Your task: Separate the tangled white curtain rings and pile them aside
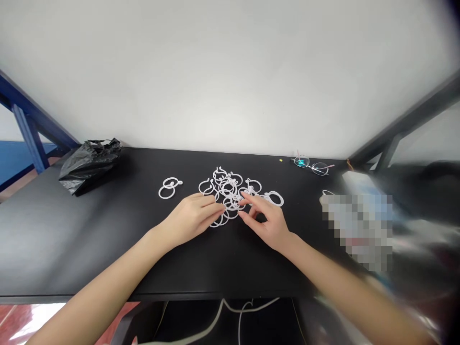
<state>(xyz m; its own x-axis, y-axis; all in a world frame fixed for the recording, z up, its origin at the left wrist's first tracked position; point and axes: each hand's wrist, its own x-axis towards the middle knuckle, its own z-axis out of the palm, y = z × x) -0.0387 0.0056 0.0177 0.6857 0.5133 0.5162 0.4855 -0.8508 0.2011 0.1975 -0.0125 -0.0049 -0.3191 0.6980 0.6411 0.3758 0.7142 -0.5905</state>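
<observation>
A pile of white shower curtain rings (227,187) lies on the black table (108,249), several of them unclasped with a gap in the loop. My left hand (196,213) is at the pile's near left side, thumb and fingertips pinched together on a ring; its fingers hide part of what they hold. Facing it from the right, my right hand (268,218) has its thumb and fingers apart, the tips close to rings at the pile's near edge. Two more rings (167,192) lie apart from the pile, to the left.
A crumpled black plastic bag (91,163) sits at the back left. Eyeglasses (311,165) lie near the wall at the back right. On the right are a white box (359,184) and blurred clear plastic. Cables (219,311) hang below the table's front edge.
</observation>
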